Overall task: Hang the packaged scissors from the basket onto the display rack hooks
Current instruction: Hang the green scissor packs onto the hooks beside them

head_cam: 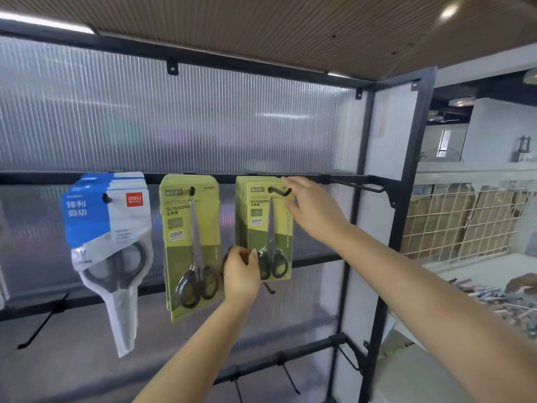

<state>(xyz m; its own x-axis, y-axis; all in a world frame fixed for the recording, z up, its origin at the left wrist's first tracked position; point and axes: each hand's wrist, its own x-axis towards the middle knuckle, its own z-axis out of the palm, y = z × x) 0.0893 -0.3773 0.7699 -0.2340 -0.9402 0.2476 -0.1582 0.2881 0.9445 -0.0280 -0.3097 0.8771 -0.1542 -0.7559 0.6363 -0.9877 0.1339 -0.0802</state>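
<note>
Several green scissor packs (266,228) hang in a stack on a black hook (279,192) of the display rack. My left hand (240,274) pinches the stack's lower left edge beside the black scissor handles. My right hand (312,209) is at the stack's upper right, fingers straight, touching the front pack's edge close to the hook tip. Another stack of green scissor packs (190,242) hangs on the hook to the left. The basket is out of view.
White-and-blue scissor packs (109,228) hang at the far left. A bare hook (359,187) sticks out on the right of the black rail (343,178). More bare hooks (290,378) are on lower rails. A wire grid (456,225) and loose stationery (494,298) lie to the right.
</note>
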